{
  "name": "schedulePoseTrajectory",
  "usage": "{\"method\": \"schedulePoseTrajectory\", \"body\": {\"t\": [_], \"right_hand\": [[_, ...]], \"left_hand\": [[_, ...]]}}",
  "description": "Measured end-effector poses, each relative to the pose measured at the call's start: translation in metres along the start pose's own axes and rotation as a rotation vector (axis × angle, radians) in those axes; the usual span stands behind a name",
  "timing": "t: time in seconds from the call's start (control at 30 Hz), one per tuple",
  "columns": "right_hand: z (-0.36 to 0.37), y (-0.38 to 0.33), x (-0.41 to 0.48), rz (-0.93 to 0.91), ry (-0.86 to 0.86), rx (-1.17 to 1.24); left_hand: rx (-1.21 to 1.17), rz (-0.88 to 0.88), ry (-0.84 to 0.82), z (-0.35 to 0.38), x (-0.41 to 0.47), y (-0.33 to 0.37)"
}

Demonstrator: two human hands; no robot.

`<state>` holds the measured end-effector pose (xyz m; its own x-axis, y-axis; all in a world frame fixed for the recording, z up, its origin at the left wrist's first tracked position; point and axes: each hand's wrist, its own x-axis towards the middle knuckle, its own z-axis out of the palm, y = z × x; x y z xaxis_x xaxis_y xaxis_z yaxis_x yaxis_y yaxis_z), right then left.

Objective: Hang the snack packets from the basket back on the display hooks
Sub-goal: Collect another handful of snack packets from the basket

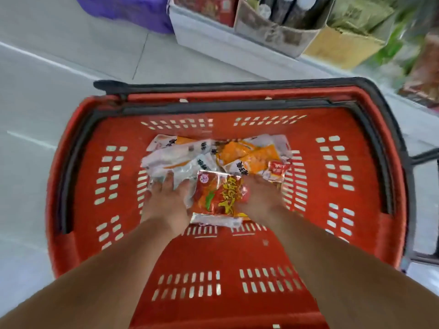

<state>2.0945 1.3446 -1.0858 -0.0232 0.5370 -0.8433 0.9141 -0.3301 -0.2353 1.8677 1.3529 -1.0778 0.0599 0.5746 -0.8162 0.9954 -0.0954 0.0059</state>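
Head view, looking straight down into the red basket (204, 255). Both arms reach in from the lower edge of the frame.

- Red packet (217, 195) lies flat at centre frame, on top of the heap, between the two hands. Its long axis runs up-down in the frame, tilted slightly. A clear sealed strip sits at its lower end, nearest the wrists.
- Left hand (166, 200): fingers straight and spread, resting on the pale packets (190, 155) left of the red one. Its thumb is just beside the red packet's left edge and holds nothing.
- Right hand (261, 195): pressed against the packet's right edge. Motion blur hides the thumb and fingertips, so we cannot tell whether it pinches the packet or only touches it.
- We see no hooks. Blurred shelf cartons (273, 32) sit at upper right of the frame.

We judge the right hand nearer to a grip. The lift likely turns on which end carries the hang hole, and we cannot make that out.
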Motion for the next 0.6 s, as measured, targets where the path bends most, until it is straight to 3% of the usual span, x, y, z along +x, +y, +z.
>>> {"method": "schedulePoseTrajectory", "body": {"t": [0.13,0.33,0.6], "right_hand": [[0.021,0.005,0.028,-0.156,-0.028,-0.118],[0.045,0.006,0.042,-0.098,0.058,-0.218],[0.041,0.033,0.021,0.016,0.171,0.057]], "left_hand": [[0.057,-0.038,0.034,0.027,0.03,-0.001],[0.053,-0.044,0.083,0.037,0.054,0.002],[0.024,-0.038,0.049,0.031,0.058,0.008]]}}
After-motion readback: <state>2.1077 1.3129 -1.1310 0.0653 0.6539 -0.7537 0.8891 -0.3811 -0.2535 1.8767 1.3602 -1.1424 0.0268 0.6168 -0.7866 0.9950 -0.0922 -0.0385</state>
